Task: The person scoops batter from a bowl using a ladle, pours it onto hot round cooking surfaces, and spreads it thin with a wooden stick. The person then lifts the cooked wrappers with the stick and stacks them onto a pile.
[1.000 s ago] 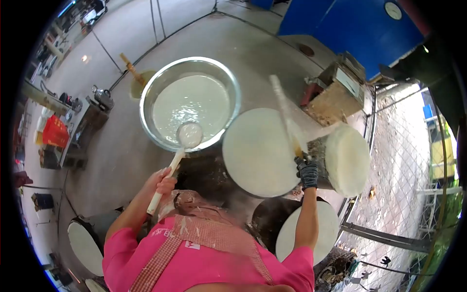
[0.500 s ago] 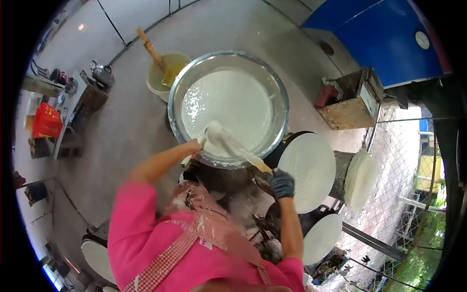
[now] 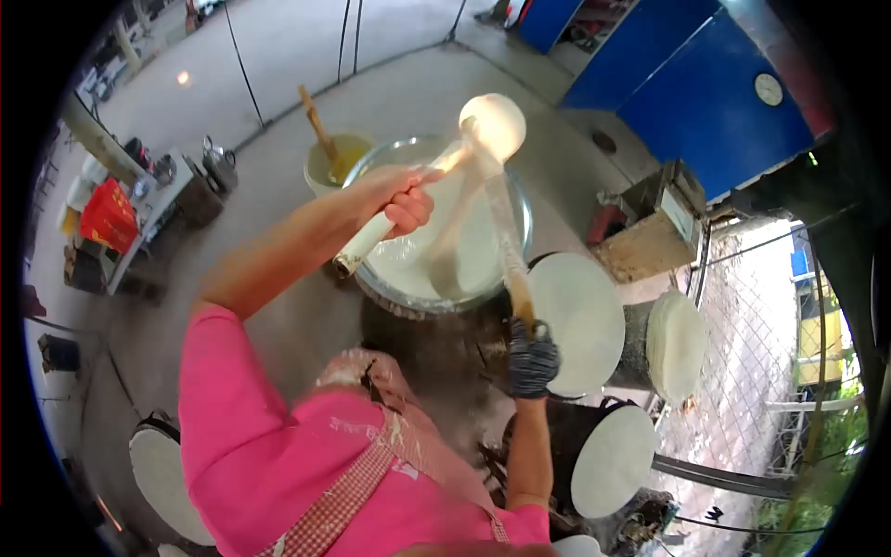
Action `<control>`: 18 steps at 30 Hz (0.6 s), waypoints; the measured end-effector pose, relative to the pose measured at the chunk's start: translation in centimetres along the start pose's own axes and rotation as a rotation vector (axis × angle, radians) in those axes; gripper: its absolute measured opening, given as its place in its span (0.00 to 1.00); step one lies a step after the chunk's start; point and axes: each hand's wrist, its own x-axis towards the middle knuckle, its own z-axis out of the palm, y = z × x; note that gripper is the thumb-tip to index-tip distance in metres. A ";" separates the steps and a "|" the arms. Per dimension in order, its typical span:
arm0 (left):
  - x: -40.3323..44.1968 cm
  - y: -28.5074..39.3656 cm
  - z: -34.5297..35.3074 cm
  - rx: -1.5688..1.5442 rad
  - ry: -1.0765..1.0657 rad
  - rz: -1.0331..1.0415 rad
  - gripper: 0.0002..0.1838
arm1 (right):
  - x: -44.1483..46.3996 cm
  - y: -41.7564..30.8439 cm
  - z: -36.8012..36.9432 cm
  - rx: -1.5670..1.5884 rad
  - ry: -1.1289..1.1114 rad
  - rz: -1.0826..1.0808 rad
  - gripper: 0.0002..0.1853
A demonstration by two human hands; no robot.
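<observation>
My bare left hand point(image 3: 406, 200) is closed round the pale handle of a ladle point(image 3: 501, 128), whose rounded bowl is raised over the far side of a large metal basin point(image 3: 525, 232). White batter point(image 3: 408, 255) fills much of the basin. In a dark striped glove, my right hand point(image 3: 534, 360) grips the lower end of a long wooden paddle point(image 3: 508, 246). Batter coats the paddle's upper part, which overlaps the ladle bowl; whether they touch I cannot tell. Close to my right hand is a round, white-covered griddle point(image 3: 577, 320).
A pale bucket point(image 3: 320, 172) with a wooden-handled brush point(image 3: 318, 125) stands behind the basin. On the right are another white-covered griddle point(image 3: 613, 461), a stack of white rounds point(image 3: 677, 348) and a wooden box point(image 3: 650, 227). At left, a red bag point(image 3: 109, 216) sits on a bench.
Both hands have moved: my left hand has lifted the ladle up and out of the basin, and the paddle has swung more upright beside it. The view has shifted slightly.
</observation>
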 end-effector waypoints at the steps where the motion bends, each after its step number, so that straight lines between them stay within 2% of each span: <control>1: -1.1 0.9 1.1 0.034 -0.015 -0.026 0.08 | 1.6 0.1 -1.2 0.047 0.112 -0.071 0.14; 2: -1.8 2.1 1.9 0.064 -0.034 -0.056 0.05 | 3.1 0.3 -2.5 0.084 0.226 -0.142 0.15; 4: -3.5 3.9 3.0 0.140 -0.155 0.025 0.05 | 6.1 0.1 -5.2 0.103 0.341 -0.206 0.14; 5: -4.6 5.0 3.8 0.256 -0.170 0.093 0.05 | 7.1 -0.3 -6.9 0.093 0.309 -0.167 0.13; 8: -7.8 8.0 6.5 0.597 -0.161 0.361 0.07 | 9.1 -1.6 -10.1 0.213 0.442 -0.159 0.15; 9: -8.4 8.8 7.1 0.704 -0.150 0.462 0.08 | 9.0 -0.7 -8.6 0.126 0.581 -0.028 0.15; 12: -5.4 8.7 4.8 0.772 -0.156 0.573 0.08 | 7.9 -0.8 -5.0 0.946 0.177 0.136 0.14; 13: -2.5 8.3 1.8 0.686 -0.179 0.392 0.08 | 6.9 1.3 -0.4 0.912 0.077 0.137 0.13; 16: 1.8 4.1 -2.4 0.533 -0.105 -0.085 0.07 | -1.0 6.2 10.6 0.432 -0.109 0.025 0.11; 18: 4.7 2.4 -3.7 0.227 -0.016 -0.354 0.07 | -6.5 6.1 9.5 0.492 -0.267 0.177 0.09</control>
